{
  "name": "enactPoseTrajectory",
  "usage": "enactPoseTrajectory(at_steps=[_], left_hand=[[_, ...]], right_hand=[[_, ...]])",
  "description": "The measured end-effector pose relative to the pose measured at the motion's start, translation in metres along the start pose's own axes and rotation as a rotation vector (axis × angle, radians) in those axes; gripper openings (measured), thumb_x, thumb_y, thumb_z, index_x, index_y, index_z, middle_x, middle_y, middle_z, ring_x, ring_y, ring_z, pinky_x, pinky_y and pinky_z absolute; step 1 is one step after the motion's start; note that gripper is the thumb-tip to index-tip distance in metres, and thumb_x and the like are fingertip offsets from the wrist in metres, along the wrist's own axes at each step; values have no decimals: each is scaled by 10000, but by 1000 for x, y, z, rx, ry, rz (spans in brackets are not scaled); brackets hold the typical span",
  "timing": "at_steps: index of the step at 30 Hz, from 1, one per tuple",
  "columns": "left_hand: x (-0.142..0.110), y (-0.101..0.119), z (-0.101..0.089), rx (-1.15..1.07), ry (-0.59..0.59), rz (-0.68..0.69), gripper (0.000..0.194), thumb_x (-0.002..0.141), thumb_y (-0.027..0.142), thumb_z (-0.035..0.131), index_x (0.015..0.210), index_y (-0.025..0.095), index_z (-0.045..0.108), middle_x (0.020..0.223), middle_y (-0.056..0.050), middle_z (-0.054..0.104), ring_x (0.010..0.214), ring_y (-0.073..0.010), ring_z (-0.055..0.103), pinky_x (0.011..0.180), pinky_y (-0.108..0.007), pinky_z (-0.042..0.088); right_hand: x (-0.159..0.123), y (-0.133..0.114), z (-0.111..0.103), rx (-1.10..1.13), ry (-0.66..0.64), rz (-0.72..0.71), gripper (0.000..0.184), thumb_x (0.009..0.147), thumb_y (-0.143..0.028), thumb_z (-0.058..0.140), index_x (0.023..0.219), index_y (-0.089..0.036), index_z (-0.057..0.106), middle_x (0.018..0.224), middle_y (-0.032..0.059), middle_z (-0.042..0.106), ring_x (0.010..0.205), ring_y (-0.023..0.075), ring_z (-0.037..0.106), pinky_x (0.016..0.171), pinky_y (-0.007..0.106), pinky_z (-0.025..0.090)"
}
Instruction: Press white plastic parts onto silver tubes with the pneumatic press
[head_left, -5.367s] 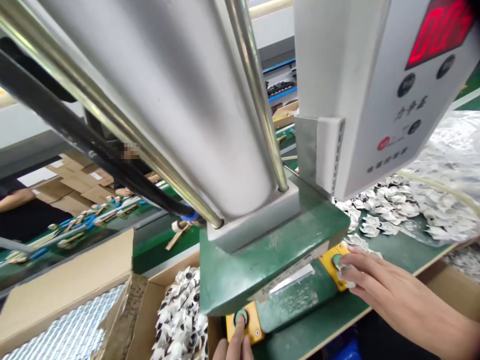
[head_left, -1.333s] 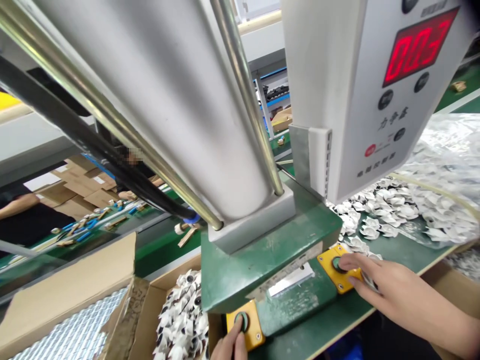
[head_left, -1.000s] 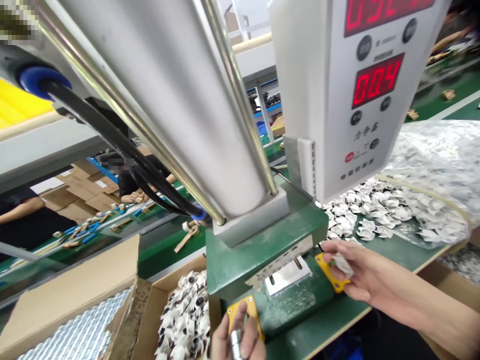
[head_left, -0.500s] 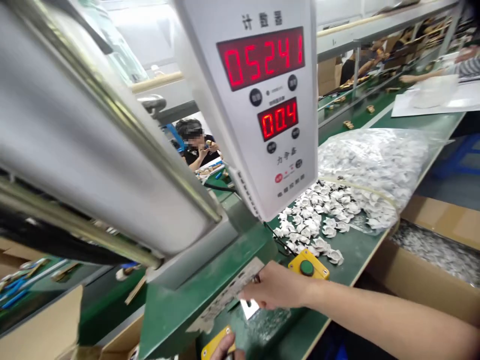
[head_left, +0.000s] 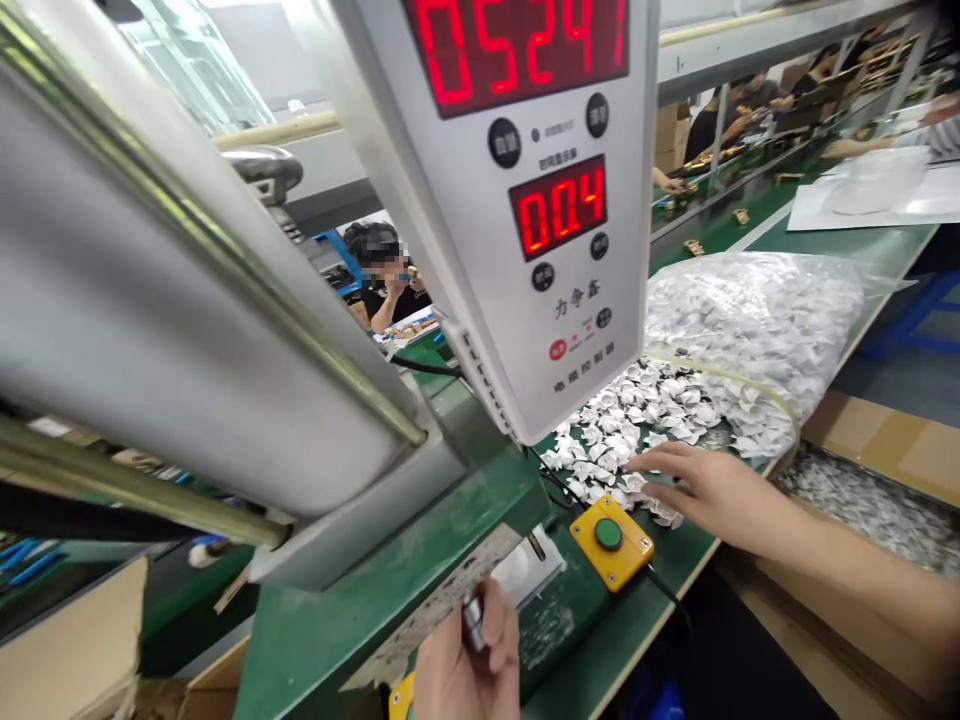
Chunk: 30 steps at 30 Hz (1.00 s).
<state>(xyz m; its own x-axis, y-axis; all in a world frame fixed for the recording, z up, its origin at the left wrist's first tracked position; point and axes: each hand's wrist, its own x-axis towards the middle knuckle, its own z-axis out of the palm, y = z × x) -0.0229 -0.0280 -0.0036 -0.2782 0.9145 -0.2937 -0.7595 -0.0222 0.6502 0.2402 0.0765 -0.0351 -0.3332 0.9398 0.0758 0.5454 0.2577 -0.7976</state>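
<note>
My left hand [head_left: 466, 655] is closed around a small dark metal cylinder [head_left: 473, 622], in front of the green machine base. Just beyond it lies a light metal fixture plate [head_left: 540, 565] with a small brass-coloured pin. My right hand [head_left: 701, 490] has its fingers spread over the near edge of a pile of small white curved pieces [head_left: 600, 435]. Whether its fingertips touch any piece, I cannot tell. Between the hands sits a yellow box with a green push button [head_left: 609, 535].
A counter box with red digits [head_left: 559, 205] hangs close in front, beside a large metal cylinder [head_left: 202, 250]. A clear bag of white pieces [head_left: 757, 300] lies behind the pile. At right stands an open carton [head_left: 885, 440]. Co-workers sit across the line.
My right hand has left the fixture and moved right to the white pieces, its fingers opening. My left hand has come up to the fixture with the metal cylinder.
</note>
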Motion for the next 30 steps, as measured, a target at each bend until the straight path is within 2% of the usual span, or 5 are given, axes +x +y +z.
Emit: enactPoseTrajectory(at_steps=[3, 12, 17, 23, 30], left_hand=[[9, -3, 13, -208, -40, 11, 121, 742, 107, 672, 770, 128, 556, 674, 20, 484, 462, -39, 403, 384, -150, 340], [12, -14, 30, -217, -57, -32, 194, 738, 115, 658, 699, 158, 473, 631, 47, 410, 438, -35, 354, 370, -143, 261], [-5, -5, 16, -120, 27, -64, 248, 793, 207, 630, 624, 174, 452, 533, 59, 397, 387, -43, 321, 344, -160, 234], [-24, 6, -14, -29, 94, 124, 266, 749, 379, 702, 676, 170, 555, 428, 75, 401, 308, -33, 351, 318, -148, 211], [-33, 16, -47, -67, 163, 112, 262, 770, 430, 670, 701, 186, 602, 397, 67, 434, 261, -42, 393, 284, -124, 243]], right_hand=[[8, 24, 6, -487, 15, -232, 302, 911, -339, 418, 1109, -279, 638, 1142, 75, 607, 771, 218, 628, 569, 299, 454], [16, 54, 25, -617, 25, -344, 266, 913, -357, 447, 1113, -260, 595, 1072, 52, 631, 763, 203, 646, 565, 286, 452], [8, 7, 17, -487, 216, -285, 305, 923, -437, 437, 1143, -299, 595, 1188, 42, 594, 683, 176, 629, 551, 303, 450], [12, -78, 74, -179, -71, -488, 255, 919, -365, 479, 1081, -300, 666, 918, 44, 671, 790, 200, 630, 669, 289, 461], [28, -81, 108, -345, -91, -552, 420, 928, -410, 431, 620, -217, 640, 556, 33, 588, 546, 172, 536, 526, 274, 335]])
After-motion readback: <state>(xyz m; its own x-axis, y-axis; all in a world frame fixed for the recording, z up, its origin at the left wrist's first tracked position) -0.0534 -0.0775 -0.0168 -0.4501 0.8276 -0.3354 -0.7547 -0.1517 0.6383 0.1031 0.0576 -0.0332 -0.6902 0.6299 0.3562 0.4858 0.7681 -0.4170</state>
